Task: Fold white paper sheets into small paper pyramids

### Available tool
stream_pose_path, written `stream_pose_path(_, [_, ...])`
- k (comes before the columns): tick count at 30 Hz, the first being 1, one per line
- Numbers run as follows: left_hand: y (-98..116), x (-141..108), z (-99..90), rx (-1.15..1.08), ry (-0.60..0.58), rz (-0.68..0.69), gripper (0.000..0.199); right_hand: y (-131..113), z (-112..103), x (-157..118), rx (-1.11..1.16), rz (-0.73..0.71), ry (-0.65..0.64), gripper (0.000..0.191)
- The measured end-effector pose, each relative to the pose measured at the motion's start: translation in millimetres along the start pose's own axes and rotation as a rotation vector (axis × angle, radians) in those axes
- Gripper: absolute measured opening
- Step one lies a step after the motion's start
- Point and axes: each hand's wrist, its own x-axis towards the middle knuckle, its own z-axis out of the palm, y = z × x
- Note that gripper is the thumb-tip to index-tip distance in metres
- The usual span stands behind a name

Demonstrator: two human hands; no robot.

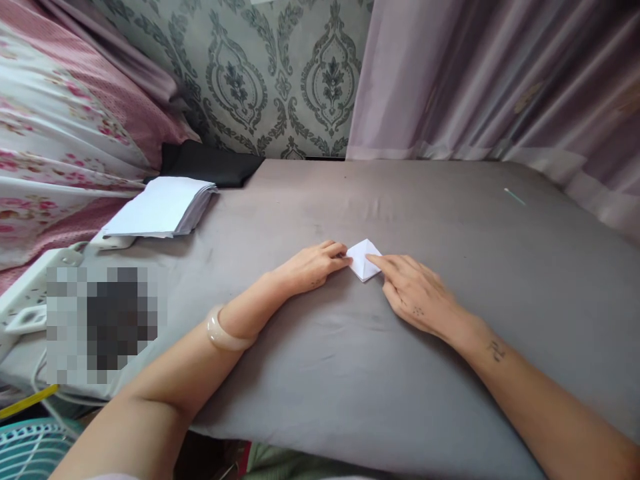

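A small piece of white folded paper [364,265] lies on the grey cloth surface, shaped like a diamond with a crease down its middle. My left hand [320,265] has its fingers curled together at the paper's left corner and grips it there. From the right, my right hand [417,287] rests low over the cloth, its index finger stretched out and pressing on the paper's face. The right thumb sits below the paper's right corner, and the other fingers are partly hidden behind the back of the hand.
A stack of white paper [163,208] lies at the left, with a black folded item [213,163] behind it. White power strips [37,280] and cables run along the left edge, beside a blurred-out patch. A thin stick [515,196] lies far right. A teal fan [35,440] stands lower left.
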Motion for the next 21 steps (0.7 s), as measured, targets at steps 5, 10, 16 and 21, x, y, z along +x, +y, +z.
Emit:
stream_pose_path(5, [3, -1, -0.3, 0.034, -0.028, -0.020, 0.046, -11, 2, -3, -0.133, -0.009, -0.021, 0.054])
stream_pose_path(10, [-2, -2, 3.5, -0.125, 0.057, -0.059, 0.048, -13, 2, -2, -0.139, -0.001, -0.040, 0.049])
stream_pose_path(16, [-15, -2, 8.1, -0.364, 0.212, -0.124, 0.049, -14, -1, -1, -0.118, 0.018, -0.043, 0.049])
stream_pose_path(21, [-17, -3, 6.7, -0.322, 0.162, -0.110, 0.050, -11, 1, -2, -0.074, 0.038, -0.042, 0.050])
